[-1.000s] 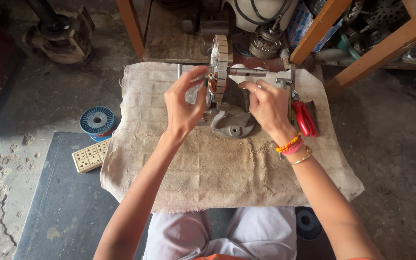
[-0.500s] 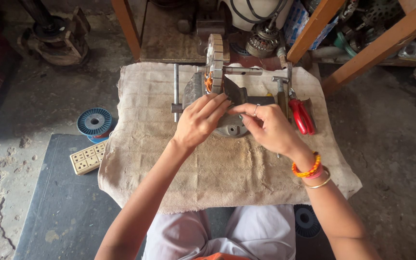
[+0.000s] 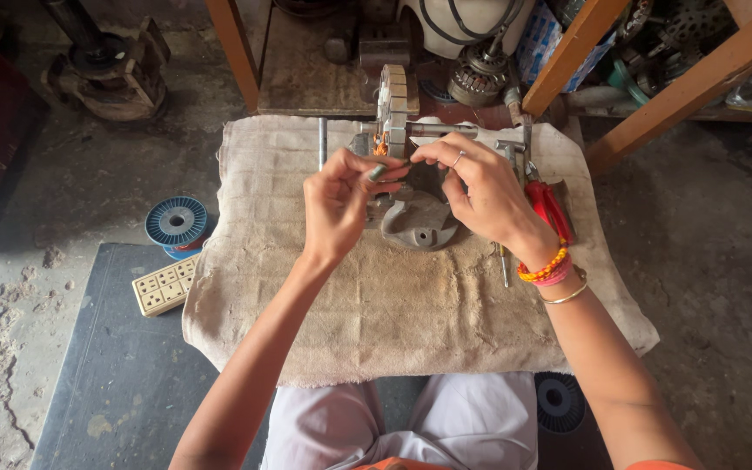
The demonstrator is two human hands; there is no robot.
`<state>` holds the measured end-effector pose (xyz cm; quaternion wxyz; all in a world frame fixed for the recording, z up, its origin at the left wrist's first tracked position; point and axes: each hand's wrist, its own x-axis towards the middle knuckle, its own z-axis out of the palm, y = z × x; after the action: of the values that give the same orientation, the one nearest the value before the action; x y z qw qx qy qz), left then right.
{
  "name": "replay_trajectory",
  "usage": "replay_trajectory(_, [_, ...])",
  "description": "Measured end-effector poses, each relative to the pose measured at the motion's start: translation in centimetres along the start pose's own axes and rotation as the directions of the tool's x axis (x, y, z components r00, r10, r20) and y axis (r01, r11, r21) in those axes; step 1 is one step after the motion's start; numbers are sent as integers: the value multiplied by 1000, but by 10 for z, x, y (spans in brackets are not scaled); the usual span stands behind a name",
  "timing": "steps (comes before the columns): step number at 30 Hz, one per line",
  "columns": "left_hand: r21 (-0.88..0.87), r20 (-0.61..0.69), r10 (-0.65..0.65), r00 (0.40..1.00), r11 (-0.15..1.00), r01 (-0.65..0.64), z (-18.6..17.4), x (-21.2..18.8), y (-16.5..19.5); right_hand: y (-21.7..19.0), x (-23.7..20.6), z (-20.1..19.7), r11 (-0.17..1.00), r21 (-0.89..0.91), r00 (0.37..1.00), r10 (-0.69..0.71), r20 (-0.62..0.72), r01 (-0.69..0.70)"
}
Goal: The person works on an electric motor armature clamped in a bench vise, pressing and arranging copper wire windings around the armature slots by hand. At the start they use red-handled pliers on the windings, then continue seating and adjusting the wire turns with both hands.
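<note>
A round, laminated metal motor core (image 3: 392,109) stands on edge on a grey cast-metal stand (image 3: 418,222), its pale stacked plates facing the camera edge-on and a tuft of orange copper wire (image 3: 381,148) showing at its lower left. A steel rod (image 3: 446,130) runs out of it to the right. The assembly sits toward the far middle of a cloth-draped surface (image 3: 306,296), with the core rising above the stand's rounded base.
</note>
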<state>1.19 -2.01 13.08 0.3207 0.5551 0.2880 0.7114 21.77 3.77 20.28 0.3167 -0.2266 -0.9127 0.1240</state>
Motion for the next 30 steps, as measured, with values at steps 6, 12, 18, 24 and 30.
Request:
replay_trajectory(6, [-207,-127,-119,985,974,91,-14,4,-13,-1,-1,4,995,-85,999,-46,-15,45])
replay_trajectory(12, [-240,-194,-138,971,967,90,-21,5,-23,4,-1,7,972,-205,990,-129,-65,113])
replay_trajectory(18, [-232,-351,-255,901,956,180,-25,9,-27,14,-6,24,993,-105,998,59,-34,-63])
replay_trajectory(24, [-169,-457,-191,869,978,126,-11,18,-14,-20,-11,60,970,240,948,40,-315,39])
replay_trajectory(30, [268,-391,6,920,957,108,16,23,7,-48,10,58,654,673,927,350,135,-345])
